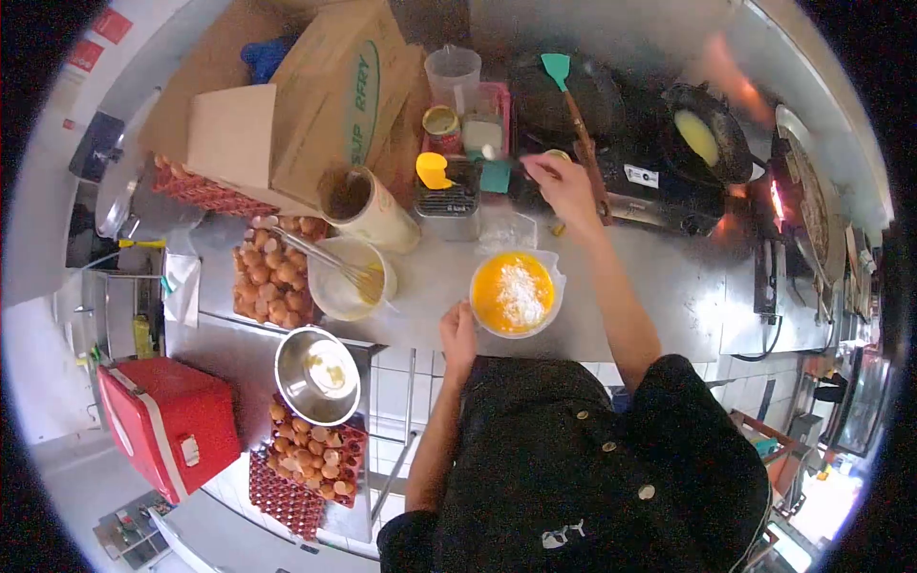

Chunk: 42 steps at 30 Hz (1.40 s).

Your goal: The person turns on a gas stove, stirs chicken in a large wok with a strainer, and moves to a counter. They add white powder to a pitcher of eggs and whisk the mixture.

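Note:
Beaten egg topped with a mound of white powder (522,294) fills a clear plastic jug (560,283) at the counter's front edge. My left hand (458,336) is closed at the jug's left side, where its handle appears to be. Farther back, my right hand (565,191) pinches a small spoon (491,152), its pale end over the containers behind the counter. Near that end stand a tub of white powder (482,134) and an opened can (441,124). To the left, a whisk (358,279) rests in a white tub (330,298).
Cracked eggshells (272,272) are piled on trays at left, below a cardboard box (325,115). A steel bowl (317,374) sits near the front edge. On the right, a pan with egg (697,138) is on a stove, with flames beside it. A green spatula (556,67) lies behind.

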Each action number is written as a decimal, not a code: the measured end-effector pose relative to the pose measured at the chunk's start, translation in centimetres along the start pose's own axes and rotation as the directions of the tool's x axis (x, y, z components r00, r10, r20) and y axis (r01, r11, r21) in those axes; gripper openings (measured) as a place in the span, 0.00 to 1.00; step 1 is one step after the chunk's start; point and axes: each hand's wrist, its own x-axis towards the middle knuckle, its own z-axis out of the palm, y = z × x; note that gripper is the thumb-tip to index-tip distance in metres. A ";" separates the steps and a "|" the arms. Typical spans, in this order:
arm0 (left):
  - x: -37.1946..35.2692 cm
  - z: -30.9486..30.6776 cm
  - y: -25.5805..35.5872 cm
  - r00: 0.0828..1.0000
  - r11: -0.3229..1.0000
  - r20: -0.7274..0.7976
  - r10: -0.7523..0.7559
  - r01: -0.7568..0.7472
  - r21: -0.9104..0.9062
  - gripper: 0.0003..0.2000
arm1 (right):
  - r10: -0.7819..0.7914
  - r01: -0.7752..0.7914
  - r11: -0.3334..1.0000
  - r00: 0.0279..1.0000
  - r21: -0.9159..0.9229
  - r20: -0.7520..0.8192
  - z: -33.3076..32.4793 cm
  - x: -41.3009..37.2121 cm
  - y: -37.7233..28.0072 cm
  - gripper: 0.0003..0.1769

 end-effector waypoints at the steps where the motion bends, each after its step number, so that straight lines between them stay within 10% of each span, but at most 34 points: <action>1: 0.0 0.1 0.1 1.000 1.000 0.016 0.004 -0.004 0.002 0.17 | 0.070 -0.069 0.998 0.996 -0.012 0.051 -1.6 -2.2 -2.1 0.11; 9: 0.1 -0.4 -0.6 0.999 0.999 0.004 0.036 -0.037 0.019 0.18 | -0.166 0.278 0.870 0.943 -0.408 0.289 -5.7 -12.6 -3.9 0.08; 11: 0.0 0.1 0.2 0.996 0.994 0.002 0.092 -0.092 0.064 0.18 | 0.004 0.018 0.958 0.997 -0.287 0.078 -5.3 -10.9 -5.0 0.07; 15: 0.4 0.0 -1.2 0.999 0.997 0.010 0.050 -0.050 0.062 0.18 | -0.337 0.271 0.894 0.931 -0.357 -0.136 -0.9 -2.3 0.1 0.07; 19: -1.5 0.4 1.9 0.991 0.980 -0.056 0.124 -0.113 0.164 0.14 | -0.322 0.267 0.847 0.946 -0.459 -0.045 4.2 5.5 4.0 0.12; 21: -1.7 -1.2 5.2 0.970 0.941 -0.109 0.218 -0.179 0.287 0.12 | -0.035 0.050 0.809 0.999 -0.586 0.036 3.0 5.2 -0.7 0.22; 22: -2.3 -2.8 7.4 0.929 0.894 -0.159 0.333 -0.258 0.368 0.11 | -0.237 0.131 0.758 0.968 -0.639 -0.083 2.9 5.9 2.0 0.24; 26: 1.2 -11.0 16.3 0.742 0.851 -0.477 0.470 -0.238 0.468 0.12 | -0.188 0.153 0.961 0.972 -0.230 -0.140 -2.2 -0.7 -6.5 0.21; 29: 10.2 -17.2 17.5 0.592 0.498 -0.188 0.784 -0.417 0.760 0.14 | -0.078 0.080 0.995 0.996 0.054 -0.045 -3.9 -4.9 -8.5 0.17; 35: 13.5 -18.7 16.7 0.785 0.627 -0.108 0.610 -0.394 0.672 0.17 | -0.078 0.076 0.992 0.997 -0.104 -0.019 -3.4 -11.3 -8.4 0.14; 42: 3.7 -15.8 26.1 0.677 0.534 0.060 0.734 -0.629 0.564 0.16 | -0.020 0.006 0.997 0.982 0.075 0.188 2.0 -15.7 -13.6 0.16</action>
